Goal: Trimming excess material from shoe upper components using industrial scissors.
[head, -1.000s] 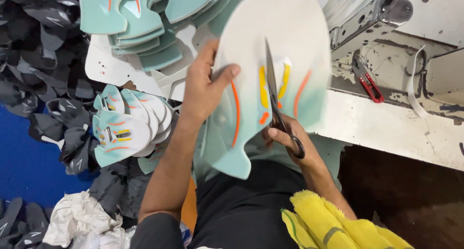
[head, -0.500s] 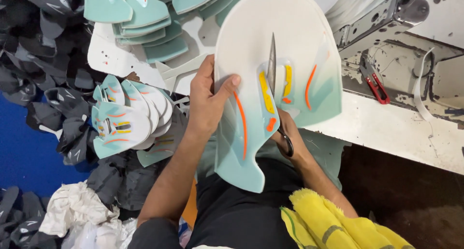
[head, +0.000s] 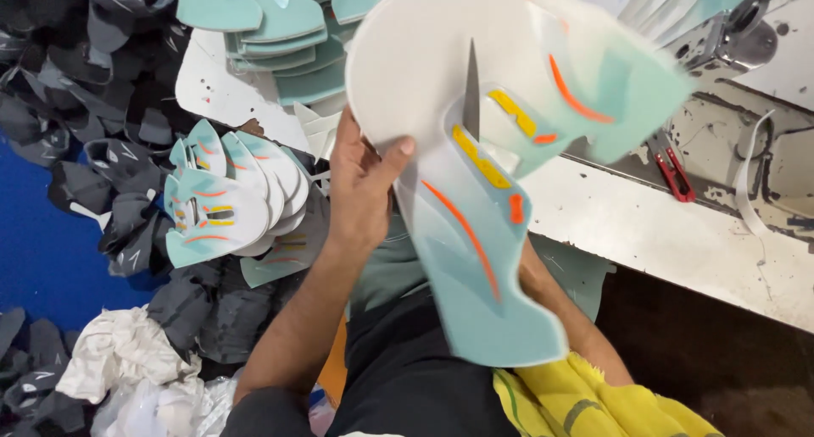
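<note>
My left hand [head: 363, 183] grips a flat shoe-upper piece [head: 475, 259], white and mint green with orange and yellow stripes, and holds it up close to the camera. One blade of a pair of scissors [head: 471, 98] pokes up through a curved gap in the piece. My right hand is hidden behind the piece. Only its wrist [head: 538, 280] shows below, in line with the scissors.
A fanned stack of matching pieces [head: 225, 204] lies at the left, and mint pieces [head: 280, 30] are piled at the top. Dark grey pieces [head: 85, 89] cover the left side. Red thread snips [head: 674, 172] lie on the white sewing table [head: 678, 242]. Yellow cloth [head: 593, 403] is on my lap.
The piece has come up closer and turned, its lower end swinging right. The scissors blade sits deeper in the gap, and my right hand has gone out of sight behind the piece.
</note>
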